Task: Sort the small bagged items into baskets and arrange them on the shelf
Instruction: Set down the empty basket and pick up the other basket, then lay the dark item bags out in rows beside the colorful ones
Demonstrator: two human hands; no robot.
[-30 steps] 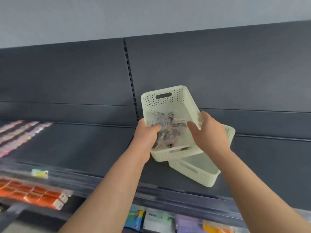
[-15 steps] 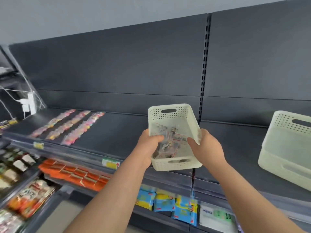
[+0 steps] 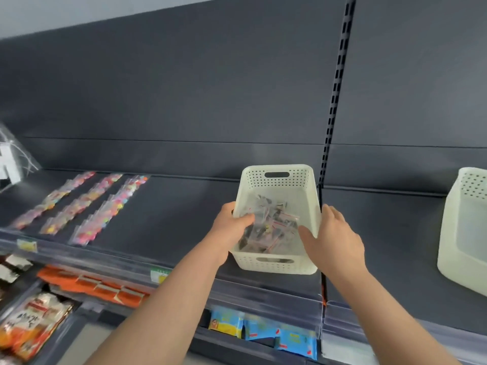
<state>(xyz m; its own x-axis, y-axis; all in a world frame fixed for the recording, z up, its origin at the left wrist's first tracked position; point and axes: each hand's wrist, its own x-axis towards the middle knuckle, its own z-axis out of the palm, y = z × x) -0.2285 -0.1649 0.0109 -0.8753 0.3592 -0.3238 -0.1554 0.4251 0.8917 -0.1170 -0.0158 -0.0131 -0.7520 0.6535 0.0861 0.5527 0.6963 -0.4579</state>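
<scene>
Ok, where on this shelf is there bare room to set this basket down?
Bare shelf lies between the rows of colourful bags and the held basket, and again between the slotted upright and the second basket at right. The left end is crowded.

My basket (image 3: 300,180) is cream-white, with rows of small dots along its rim. The bags (image 3: 271,225) in it are clear, red-lined, over dark contents. The shelf (image 3: 184,206) is dark grey; its rowed packets (image 3: 97,206) show pink and yellow. Below lie blue packs (image 3: 263,330) and orange packs (image 3: 92,285).
</scene>
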